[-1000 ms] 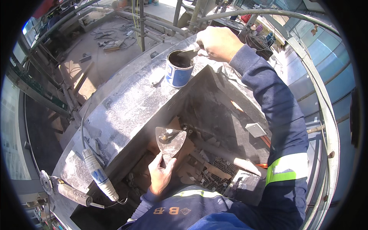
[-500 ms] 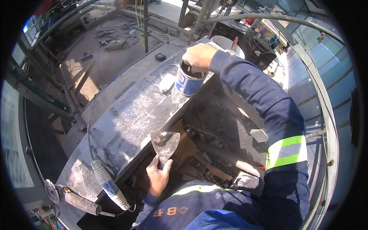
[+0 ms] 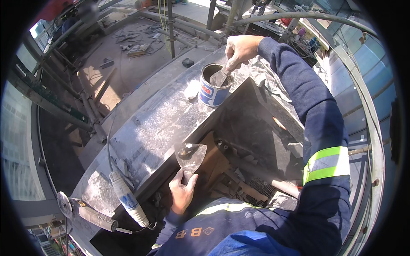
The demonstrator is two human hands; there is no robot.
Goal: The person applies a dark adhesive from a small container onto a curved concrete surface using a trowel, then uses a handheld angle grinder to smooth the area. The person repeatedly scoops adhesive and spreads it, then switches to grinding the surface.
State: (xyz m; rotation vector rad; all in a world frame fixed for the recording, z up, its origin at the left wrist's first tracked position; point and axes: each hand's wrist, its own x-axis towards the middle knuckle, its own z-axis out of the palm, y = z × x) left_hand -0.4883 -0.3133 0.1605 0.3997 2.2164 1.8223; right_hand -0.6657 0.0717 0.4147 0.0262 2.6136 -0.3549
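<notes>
My left hand (image 3: 181, 194) is closed round the handle of a wide putty knife (image 3: 197, 158), blade upward, with a dab of dark paste on it. Farther off, an open blue and white tin (image 3: 213, 95) stands upright on the dusty stone slab (image 3: 145, 128), near its inner edge. My right hand (image 3: 244, 49) pinches a small scraper (image 3: 218, 78) above the tin's right rim. That scraper's blade slants down into the tin's mouth; its tip is hard to make out against the dark inside. A white crumpled wad (image 3: 192, 89) lies left of the tin.
An angle grinder (image 3: 96, 217) and a cable connector (image 3: 128, 199) lie at the slab's near left. Below the slab, a dark-walled recess (image 3: 256, 128) holds rubble and cardboard. Scaffold tubes (image 3: 370, 111) curve along the right. Plastic sheeting (image 3: 269, 77) lies beyond the recess.
My right hand has lifted from inside the tin to above its rim, bringing the small scraper's blade into sight. The left hand still holds the putty knife; the whole view has shifted slightly.
</notes>
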